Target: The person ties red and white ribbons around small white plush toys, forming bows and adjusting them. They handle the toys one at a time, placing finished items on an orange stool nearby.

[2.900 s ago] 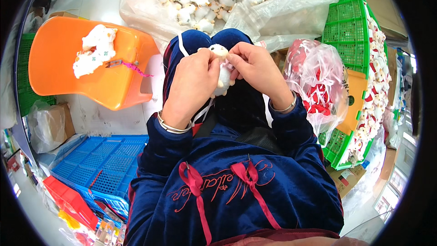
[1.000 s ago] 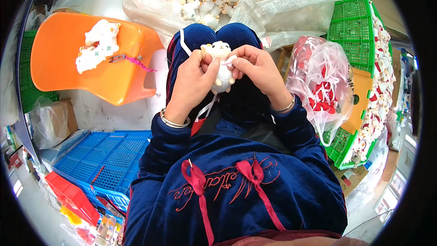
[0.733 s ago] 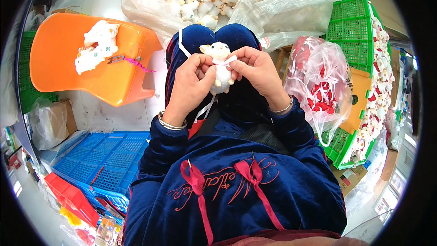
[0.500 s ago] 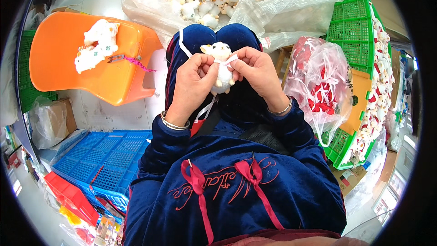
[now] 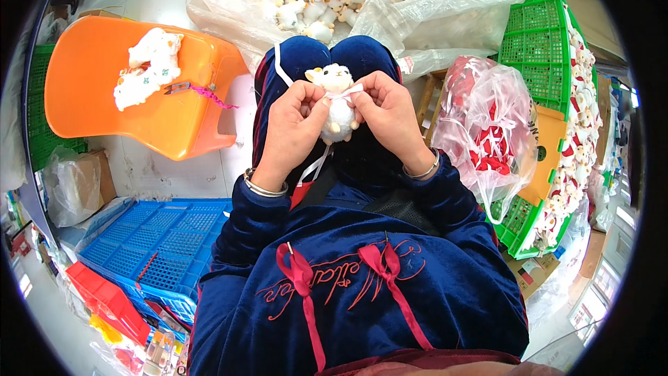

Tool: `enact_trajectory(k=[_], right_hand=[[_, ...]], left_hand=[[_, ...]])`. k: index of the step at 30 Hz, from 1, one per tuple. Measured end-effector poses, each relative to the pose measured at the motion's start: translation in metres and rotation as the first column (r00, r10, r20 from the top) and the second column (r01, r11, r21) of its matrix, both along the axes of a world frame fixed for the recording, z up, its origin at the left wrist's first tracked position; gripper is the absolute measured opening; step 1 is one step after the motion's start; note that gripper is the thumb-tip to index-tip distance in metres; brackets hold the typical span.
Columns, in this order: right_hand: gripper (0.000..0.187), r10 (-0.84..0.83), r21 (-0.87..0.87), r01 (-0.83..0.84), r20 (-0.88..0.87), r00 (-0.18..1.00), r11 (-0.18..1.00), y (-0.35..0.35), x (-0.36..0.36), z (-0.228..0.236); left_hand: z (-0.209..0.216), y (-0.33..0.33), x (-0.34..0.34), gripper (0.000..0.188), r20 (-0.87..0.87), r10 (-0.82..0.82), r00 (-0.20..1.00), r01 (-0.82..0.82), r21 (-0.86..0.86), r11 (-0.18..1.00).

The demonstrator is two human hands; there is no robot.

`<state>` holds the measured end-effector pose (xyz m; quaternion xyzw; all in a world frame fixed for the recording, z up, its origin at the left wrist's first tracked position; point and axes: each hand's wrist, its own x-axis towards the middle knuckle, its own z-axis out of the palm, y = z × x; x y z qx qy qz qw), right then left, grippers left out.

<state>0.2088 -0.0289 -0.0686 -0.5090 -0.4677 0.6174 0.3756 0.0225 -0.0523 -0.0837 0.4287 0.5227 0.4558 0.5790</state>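
Note:
A small white plush sheep [image 5: 339, 111] rests upright in my lap between my knees, its head pointing away from me. Around its neck runs a white ribbon [image 5: 342, 95], formed into a bow at the front. My left hand [image 5: 296, 122] pinches the ribbon's left side between thumb and fingers. On the other side, my right hand [image 5: 387, 113] is closed on the bow's right part. Another length of white ribbon hangs across my left thigh. Where the fingertips meet the ribbon, its exact folds are hidden.
An orange chair [image 5: 90, 90] at left bears white plush toys [image 5: 149, 66] and small snips [image 5: 179, 88] with a pink ribbon. Ahead lies a plastic bag [image 5: 417, 21] of plush toys. At right are a bag of red pieces [image 5: 490, 146] and a green crate [image 5: 532, 42]; a blue crate [image 5: 149, 237] stands lower left.
My right hand has shifted very slightly, still holding the ribbon. The plush sheep's head shows a little more upright; otherwise the scene looks the same.

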Motion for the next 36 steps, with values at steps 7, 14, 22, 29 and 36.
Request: enact_trajectory(k=[7, 14, 22, 29, 36], right_hand=[[0.007, 0.032, -0.046, -0.034, -0.029, 0.999, 0.998, 0.003, 0.003, 0.005], [0.007, 0.058, -0.004, -0.058, -0.001, 0.998, 0.998, 0.004, 0.002, 0.002], [0.007, 0.051, -0.019, -0.051, -0.002, 0.999, 0.999, 0.004, 0.001, 0.003], [0.007, 0.045, 0.001, -0.045, 0.007, 0.999, 0.999, 0.002, 0.001, 0.001], [0.008, 0.076, 0.001, -0.076, 0.047, 0.996, 0.997, 0.003, 0.002, 0.003]], left_hand=[[0.011, 0.007, -0.008, 0.014, -0.028, -0.06, 0.998, 0.056, -0.112, 0.992], [0.008, 0.007, 0.003, 0.017, -0.121, -0.013, 0.993, 0.015, 0.019, 1.0], [0.003, 0.003, -0.003, 0.017, 0.033, 0.032, 0.999, -0.03, -0.054, 0.998], [0.018, -0.004, -0.014, 0.019, -0.243, -0.166, 0.956, 0.16, -0.047, 0.986], [0.015, -0.001, -0.026, 0.023, -0.189, -0.262, 0.946, 0.245, -0.107, 0.964]])
